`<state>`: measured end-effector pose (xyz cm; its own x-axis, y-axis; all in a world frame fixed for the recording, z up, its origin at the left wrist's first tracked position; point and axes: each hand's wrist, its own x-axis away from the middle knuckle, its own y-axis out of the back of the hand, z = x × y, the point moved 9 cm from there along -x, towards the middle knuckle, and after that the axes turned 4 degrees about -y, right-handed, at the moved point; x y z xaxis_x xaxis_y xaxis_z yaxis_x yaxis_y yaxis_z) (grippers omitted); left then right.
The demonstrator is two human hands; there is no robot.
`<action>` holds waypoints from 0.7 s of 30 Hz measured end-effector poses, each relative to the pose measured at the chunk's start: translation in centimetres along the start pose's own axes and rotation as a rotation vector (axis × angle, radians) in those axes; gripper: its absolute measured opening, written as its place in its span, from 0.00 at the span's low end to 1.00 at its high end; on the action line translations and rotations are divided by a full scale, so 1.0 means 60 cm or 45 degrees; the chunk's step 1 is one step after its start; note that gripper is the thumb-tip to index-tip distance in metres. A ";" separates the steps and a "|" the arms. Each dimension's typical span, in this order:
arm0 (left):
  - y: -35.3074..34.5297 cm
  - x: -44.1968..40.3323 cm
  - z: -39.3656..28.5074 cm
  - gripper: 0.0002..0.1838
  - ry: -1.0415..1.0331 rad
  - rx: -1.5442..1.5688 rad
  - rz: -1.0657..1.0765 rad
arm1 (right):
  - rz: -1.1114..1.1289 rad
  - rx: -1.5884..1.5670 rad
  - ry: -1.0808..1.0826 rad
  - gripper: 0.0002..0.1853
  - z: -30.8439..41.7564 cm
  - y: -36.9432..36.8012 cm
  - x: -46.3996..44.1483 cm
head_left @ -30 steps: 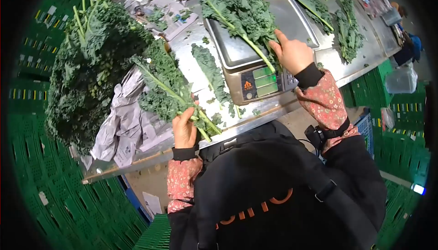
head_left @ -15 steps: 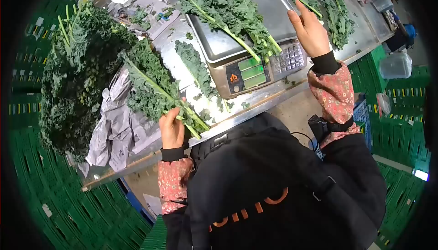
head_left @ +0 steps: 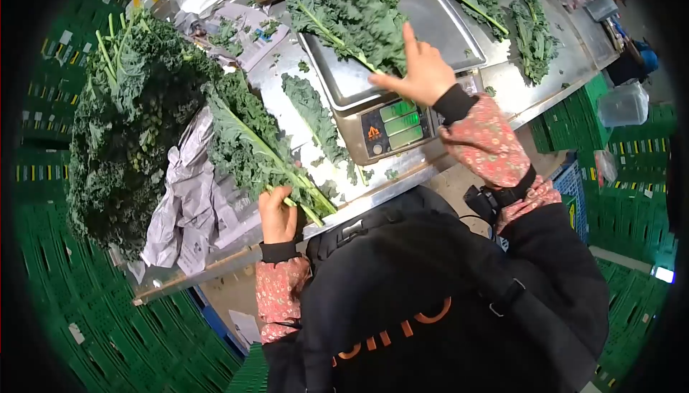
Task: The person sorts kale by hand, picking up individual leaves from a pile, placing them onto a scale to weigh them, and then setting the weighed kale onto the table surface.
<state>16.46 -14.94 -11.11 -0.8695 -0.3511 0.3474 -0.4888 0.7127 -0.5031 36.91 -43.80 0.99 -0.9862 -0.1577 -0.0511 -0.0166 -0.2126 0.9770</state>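
My left hand (head_left: pixel 278 213) is closed round the stems of kale leaves (head_left: pixel 260 142) at the table's front edge. My right hand (head_left: pixel 425 70) reaches over the front of a digital scale (head_left: pixel 348 124), thumb and index finger spread apart. It is right at the lower ends of the kale (head_left: pixel 355 12) lying on the metal weighing pan (head_left: pixel 459 23). The hand hides those stem ends and most of the keypad. The green display (head_left: pixel 402 124) is lit. A single smaller kale leaf (head_left: pixel 312 109) lies left of the scale.
At the left rises a big heap of kale (head_left: pixel 136 134) beside crumpled lilac paper (head_left: pixel 183 199). More kale leaves (head_left: pixel 535 34) lie on the metal table (head_left: pixel 567 41) to the right. Green crates (head_left: pixel 64 278) are stacked around, and a clear plastic tub (head_left: pixel 623 106) stands at the right.
My right hand has moved left and down, from the scale's right side to the stem ends of the kale on the pan. My left hand keeps its hold on the kale stems.
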 end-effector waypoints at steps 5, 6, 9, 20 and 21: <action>0.000 0.000 -0.003 0.09 -0.033 -0.091 0.104 | -0.087 0.043 0.028 0.54 0.015 0.003 -0.003; 0.003 -0.003 -0.002 0.09 -0.033 -0.088 0.099 | -0.083 0.045 0.033 0.54 0.009 -0.001 -0.007; 0.012 -0.003 0.011 0.07 0.078 0.103 -0.044 | -0.164 -0.119 0.036 0.45 -0.011 0.004 -0.016; 0.018 -0.010 0.015 0.07 0.031 -0.007 -0.012 | -0.557 -0.068 0.179 0.28 -0.044 0.044 -0.016; 0.012 -0.008 0.010 0.10 0.030 0.003 -0.001 | -0.621 -0.147 0.204 0.22 -0.045 0.052 -0.013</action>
<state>16.46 -14.60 -12.10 -0.8672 -0.3370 0.3666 -0.4897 0.7108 -0.5049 38.10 -46.95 3.52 -0.8305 -0.1578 -0.5342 -0.4403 -0.4015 0.8031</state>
